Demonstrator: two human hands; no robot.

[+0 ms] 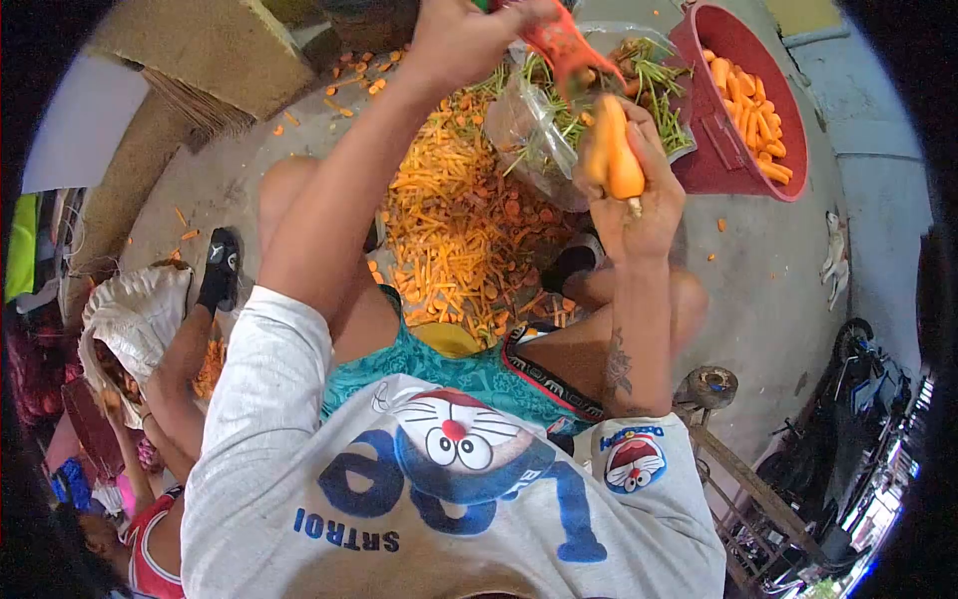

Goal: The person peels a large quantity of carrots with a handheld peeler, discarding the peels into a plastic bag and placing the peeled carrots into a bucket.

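Observation:
My left hand (464, 38) is closed around a red peeler (561, 45) with a patterned surface, and a bit of green shows by the fingers. Its forked end points toward my right hand (641, 205), just above the carrot. That hand grips a short, thick orange carrot (624, 165), its pale narrow tip turned toward me; the upper part is blurred. Behind both hands, a clear plastic bag (539, 130) holds green stalks and carrot tops. Between my legs lies a heap of orange strips and round slices (449, 210).
A red tub (714, 150) of orange carrots stands at the far right. Another person's leg (180, 389) and a white sack (140, 314) are at the left. On the right are a cat (834, 262) lying on the floor, a metal frame (743, 479) and a motorcycle (863, 389).

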